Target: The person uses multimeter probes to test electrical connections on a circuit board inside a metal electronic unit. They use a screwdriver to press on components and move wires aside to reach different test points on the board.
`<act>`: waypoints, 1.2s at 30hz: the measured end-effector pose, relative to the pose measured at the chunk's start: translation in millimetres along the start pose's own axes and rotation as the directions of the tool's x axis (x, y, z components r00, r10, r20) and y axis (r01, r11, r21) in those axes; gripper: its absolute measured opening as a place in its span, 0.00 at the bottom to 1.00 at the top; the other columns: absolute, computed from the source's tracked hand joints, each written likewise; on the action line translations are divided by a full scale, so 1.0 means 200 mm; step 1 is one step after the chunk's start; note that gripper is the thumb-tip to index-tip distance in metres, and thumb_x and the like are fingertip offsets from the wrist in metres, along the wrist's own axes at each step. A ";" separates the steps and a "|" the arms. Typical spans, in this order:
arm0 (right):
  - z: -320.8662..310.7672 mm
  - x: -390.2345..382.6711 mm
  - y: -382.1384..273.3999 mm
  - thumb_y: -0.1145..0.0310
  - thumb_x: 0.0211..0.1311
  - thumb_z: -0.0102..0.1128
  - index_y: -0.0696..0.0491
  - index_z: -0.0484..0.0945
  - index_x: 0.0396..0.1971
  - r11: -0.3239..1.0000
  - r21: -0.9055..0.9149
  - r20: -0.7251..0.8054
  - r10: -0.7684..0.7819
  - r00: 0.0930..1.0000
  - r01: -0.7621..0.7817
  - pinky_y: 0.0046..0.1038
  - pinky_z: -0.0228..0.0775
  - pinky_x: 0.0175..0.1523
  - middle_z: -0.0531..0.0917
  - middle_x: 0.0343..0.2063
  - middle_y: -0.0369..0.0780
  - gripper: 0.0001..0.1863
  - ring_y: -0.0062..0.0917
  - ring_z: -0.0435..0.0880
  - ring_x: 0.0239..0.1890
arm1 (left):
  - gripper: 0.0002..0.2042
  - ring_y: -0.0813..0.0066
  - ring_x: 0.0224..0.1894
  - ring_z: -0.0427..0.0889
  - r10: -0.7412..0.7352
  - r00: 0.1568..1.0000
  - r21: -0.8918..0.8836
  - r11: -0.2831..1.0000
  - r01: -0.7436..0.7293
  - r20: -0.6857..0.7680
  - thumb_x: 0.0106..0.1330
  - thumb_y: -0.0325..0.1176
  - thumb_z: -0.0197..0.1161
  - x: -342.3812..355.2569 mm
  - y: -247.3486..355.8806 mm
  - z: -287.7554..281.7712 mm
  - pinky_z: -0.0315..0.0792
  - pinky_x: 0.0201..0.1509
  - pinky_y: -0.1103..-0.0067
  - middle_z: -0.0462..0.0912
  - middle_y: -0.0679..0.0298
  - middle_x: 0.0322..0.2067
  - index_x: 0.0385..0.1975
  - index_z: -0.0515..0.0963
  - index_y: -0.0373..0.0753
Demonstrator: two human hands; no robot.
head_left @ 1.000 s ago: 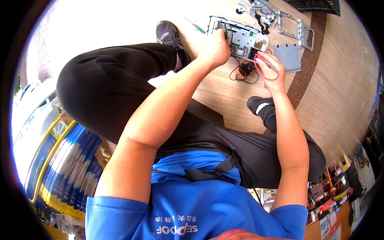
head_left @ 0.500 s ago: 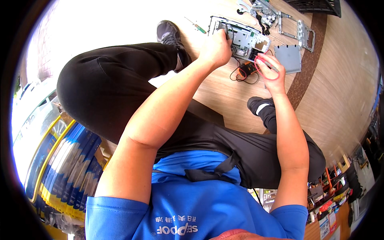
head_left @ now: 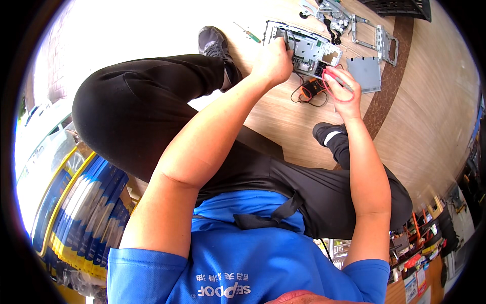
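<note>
An opened electronic unit (head_left: 308,48) with a metal chassis and exposed inner parts lies on the floor in front of me. My left hand (head_left: 275,63) is closed round a black test probe (head_left: 288,42) at the unit's left side. At its near right corner, my right hand (head_left: 348,93) pinches a red test probe, with its red lead (head_left: 325,88) looping over the fingers. Both probe tips are too small to make out, so contact cannot be told. An orange and black multimeter (head_left: 313,87) lies between my hands, with black cable curled round it.
A green-handled screwdriver (head_left: 252,36) lies left of the unit. To the right are a grey metal cover (head_left: 365,76), a metal bracket frame (head_left: 380,40) and loose mechanism parts (head_left: 336,15). A black crate (head_left: 400,7) stands at the far right. My shoes (head_left: 212,41) flank the work.
</note>
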State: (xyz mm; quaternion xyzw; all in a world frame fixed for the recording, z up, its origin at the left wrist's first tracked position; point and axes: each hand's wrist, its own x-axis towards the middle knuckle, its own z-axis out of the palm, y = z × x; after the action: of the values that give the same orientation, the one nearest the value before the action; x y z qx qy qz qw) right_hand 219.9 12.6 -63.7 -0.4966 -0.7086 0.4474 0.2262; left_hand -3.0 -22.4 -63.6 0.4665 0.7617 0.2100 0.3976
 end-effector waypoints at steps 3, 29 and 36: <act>0.00 0.01 -0.01 0.73 0.57 0.68 0.58 0.85 0.40 1.000 -0.002 -0.001 -0.018 1.000 0.018 0.22 0.74 0.46 0.86 0.36 0.41 0.11 0.24 0.84 0.40 | 0.11 0.42 0.43 0.80 0.011 1.000 -0.005 1.000 -0.011 -0.012 0.66 0.34 0.58 0.00 -0.01 0.00 0.72 0.50 0.59 0.81 0.40 0.36 0.37 0.73 0.29; -0.01 0.03 0.03 0.69 0.65 0.62 0.59 0.81 0.38 0.907 0.294 -0.130 0.351 0.927 -0.302 0.18 0.72 0.35 0.84 0.29 0.35 0.08 0.14 0.79 0.30 | 0.12 0.42 0.43 0.80 0.010 1.000 -0.015 1.000 -0.010 -0.012 0.65 0.34 0.58 0.01 -0.03 0.01 0.73 0.50 0.59 0.82 0.41 0.36 0.37 0.74 0.29; -0.01 0.02 0.10 0.68 0.65 0.64 0.60 0.82 0.39 0.939 0.200 -0.124 0.309 0.943 -0.281 0.19 0.72 0.40 0.85 0.32 0.35 0.10 0.15 0.79 0.34 | 0.12 0.42 0.43 0.80 -0.004 1.000 0.015 1.000 0.004 0.004 0.66 0.35 0.58 0.00 -0.01 0.00 0.72 0.50 0.59 0.82 0.41 0.36 0.38 0.73 0.30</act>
State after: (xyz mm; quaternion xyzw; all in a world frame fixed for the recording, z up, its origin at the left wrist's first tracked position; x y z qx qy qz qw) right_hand 228.9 19.4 -80.9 -0.6078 -0.5631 0.4989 0.2541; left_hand -3.4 -22.7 -65.3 0.4683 0.7634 0.2025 0.3961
